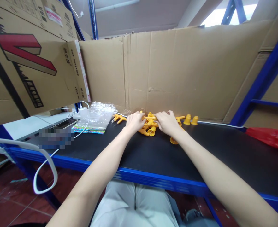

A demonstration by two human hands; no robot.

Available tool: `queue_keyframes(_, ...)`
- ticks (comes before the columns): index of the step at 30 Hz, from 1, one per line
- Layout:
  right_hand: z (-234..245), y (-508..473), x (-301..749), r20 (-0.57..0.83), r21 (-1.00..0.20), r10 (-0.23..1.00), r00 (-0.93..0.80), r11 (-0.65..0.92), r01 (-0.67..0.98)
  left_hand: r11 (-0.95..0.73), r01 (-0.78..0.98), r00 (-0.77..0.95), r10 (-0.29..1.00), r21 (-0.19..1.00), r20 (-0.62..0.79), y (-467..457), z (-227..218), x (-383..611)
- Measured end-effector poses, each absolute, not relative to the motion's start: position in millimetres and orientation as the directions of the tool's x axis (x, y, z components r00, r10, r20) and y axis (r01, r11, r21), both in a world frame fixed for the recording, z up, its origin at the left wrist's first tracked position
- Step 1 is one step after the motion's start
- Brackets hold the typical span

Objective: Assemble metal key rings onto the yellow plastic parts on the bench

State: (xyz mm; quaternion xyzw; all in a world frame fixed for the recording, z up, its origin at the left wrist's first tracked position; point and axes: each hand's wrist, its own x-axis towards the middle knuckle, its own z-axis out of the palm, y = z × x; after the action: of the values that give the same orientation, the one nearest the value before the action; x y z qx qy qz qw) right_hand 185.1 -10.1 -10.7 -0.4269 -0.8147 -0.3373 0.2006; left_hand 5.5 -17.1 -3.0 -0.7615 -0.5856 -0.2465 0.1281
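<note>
A heap of yellow plastic parts (150, 127) lies on the black shelf surface (134, 151) close to the cardboard back wall. My left hand (135, 121) and my right hand (167, 122) both reach into the heap, fingers curled. Between them they grip one long yellow part (150, 118), each hand on one end. Two small yellow cones (191, 119) stand apart to the right. One more yellow piece (118, 119) lies just left of my left hand.
A clear plastic bag (97, 116) on colourful packets lies at the left, beside a white charger (80, 113) with cable and a phone (63, 124). Cardboard walls (176, 69) close the back and left. A red bag (271, 138) sits far right. Blue shelf edge (141, 176) runs in front.
</note>
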Motion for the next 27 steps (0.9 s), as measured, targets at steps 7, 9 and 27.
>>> queue_keyframes(7, -9.4, -9.8, 187.1, 0.632, 0.302, 0.582, -0.512, 0.423, 0.854, -0.294, 0.951, 0.199, 0.815, 0.092, 0.544, -16.5, -3.5, 6.2)
queue_keyframes(9, -13.3, -5.9, 189.8, 0.617, 0.289, 0.579, -0.533, 0.463, 0.838, -0.290, 0.953, 0.195, 0.815, 0.092, 0.546, -15.6, -4.0, 5.3)
queue_keyframes(27, -22.3, 30.5, 295.0, 0.750, -0.268, 0.627, 0.210, -0.001, 0.963, -0.177, 0.925, -0.021, 0.860, 0.336, 0.511, 15.6, -18.8, -15.1)
